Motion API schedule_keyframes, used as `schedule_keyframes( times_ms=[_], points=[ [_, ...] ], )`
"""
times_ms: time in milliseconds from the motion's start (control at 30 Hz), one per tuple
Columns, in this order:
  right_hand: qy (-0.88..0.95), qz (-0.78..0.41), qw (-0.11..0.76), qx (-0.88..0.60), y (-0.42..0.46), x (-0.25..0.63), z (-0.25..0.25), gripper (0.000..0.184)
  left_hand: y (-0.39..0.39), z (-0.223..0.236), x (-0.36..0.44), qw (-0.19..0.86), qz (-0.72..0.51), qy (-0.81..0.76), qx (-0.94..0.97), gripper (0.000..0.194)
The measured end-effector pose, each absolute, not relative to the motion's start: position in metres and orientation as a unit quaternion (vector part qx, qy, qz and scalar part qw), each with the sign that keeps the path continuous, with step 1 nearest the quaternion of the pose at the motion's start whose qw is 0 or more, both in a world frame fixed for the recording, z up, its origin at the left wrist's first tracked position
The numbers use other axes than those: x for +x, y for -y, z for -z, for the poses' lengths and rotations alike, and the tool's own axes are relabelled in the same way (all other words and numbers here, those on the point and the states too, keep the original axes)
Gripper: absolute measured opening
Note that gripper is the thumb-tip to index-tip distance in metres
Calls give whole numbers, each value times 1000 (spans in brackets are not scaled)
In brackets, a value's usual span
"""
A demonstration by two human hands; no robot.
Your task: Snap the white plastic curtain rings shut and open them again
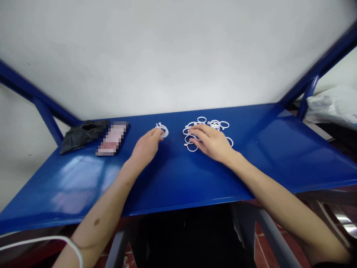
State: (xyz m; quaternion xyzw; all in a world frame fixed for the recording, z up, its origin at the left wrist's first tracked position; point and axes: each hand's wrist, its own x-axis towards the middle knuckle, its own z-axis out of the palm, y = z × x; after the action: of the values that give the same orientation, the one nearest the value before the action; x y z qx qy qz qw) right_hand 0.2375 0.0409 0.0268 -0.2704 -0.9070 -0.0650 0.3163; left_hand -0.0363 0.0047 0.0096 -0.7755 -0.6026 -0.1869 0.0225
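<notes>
Several white curtain rings, each with a small eyelet, lie in a loose pile on the blue table. Over that pile my right hand reaches with its fingers apart, covering some of the rings. Left of it, my left hand is closed on a small bunch of white curtain rings. The bunch is held close to the tabletop; whether it rests on it I cannot tell. My left fingertips are partly hidden behind the hand.
A black plastic bag and a blurred-out phone-like flat object lie on the left of the blue table. Blue metal struts rise at both sides. Beyond the right strut is a clear plastic bag. A white cable crosses at lower left.
</notes>
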Motion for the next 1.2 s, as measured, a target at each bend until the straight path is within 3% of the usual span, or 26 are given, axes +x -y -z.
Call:
schedule_keyframes(
  times_ms=[133,267,467,600,800,1033,1200],
  points=[
    [893,53,294,-338,-54,259,-35,23,-14,-11,-65,90,88,643,-756,26],
    [917,32,242,-314,-61,267,-34,19,-14,-11,-71,113,40,660,-742,28],
    [954,-3,171,-245,-54,255,-24,18,-12,-12,-68,144,142,650,-733,26],
    [959,-11,172,-225,-50,249,-23,14,-9,-17,-57,133,217,614,-747,24],
    [946,10,211,-246,-54,242,-19,21,-7,-17,-35,47,215,568,-793,24],
    [942,73,157,-286,-57,226,-1,24,2,-5,-4,-1,205,476,-855,23],
    [950,66,148,-266,-45,224,-3,23,0,0,2,7,227,508,-831,25]
  ],
)
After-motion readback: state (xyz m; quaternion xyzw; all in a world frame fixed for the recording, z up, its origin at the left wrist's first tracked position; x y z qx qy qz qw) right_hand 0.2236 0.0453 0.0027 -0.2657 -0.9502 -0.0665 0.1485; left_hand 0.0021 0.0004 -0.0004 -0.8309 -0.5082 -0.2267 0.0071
